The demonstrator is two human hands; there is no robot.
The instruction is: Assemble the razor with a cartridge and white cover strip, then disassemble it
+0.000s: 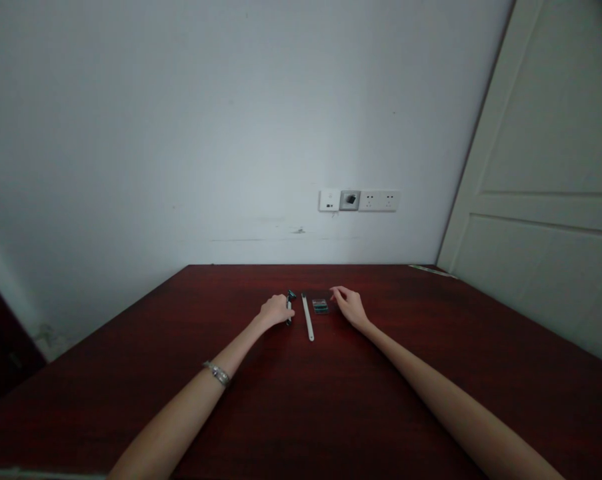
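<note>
A dark red wooden table (331,400) stretches ahead of me. My left hand (275,311) rests far out on it, fingers curled onto the handle of a razor (290,304) with a dark head. Just right of it lies a slim white stick-like handle (307,317). A small clear case of dark razor cartridges (321,306) sits beside that. My right hand (349,305) touches the case's right edge with fingers bent and slightly apart. A metal bracelet (217,373) is on my left wrist.
A pale wall (181,133) rises behind the table, with a row of sockets and a switch (359,200). A white door (545,200) stands at the right. A thin pale strip (433,270) lies at the table's far right corner.
</note>
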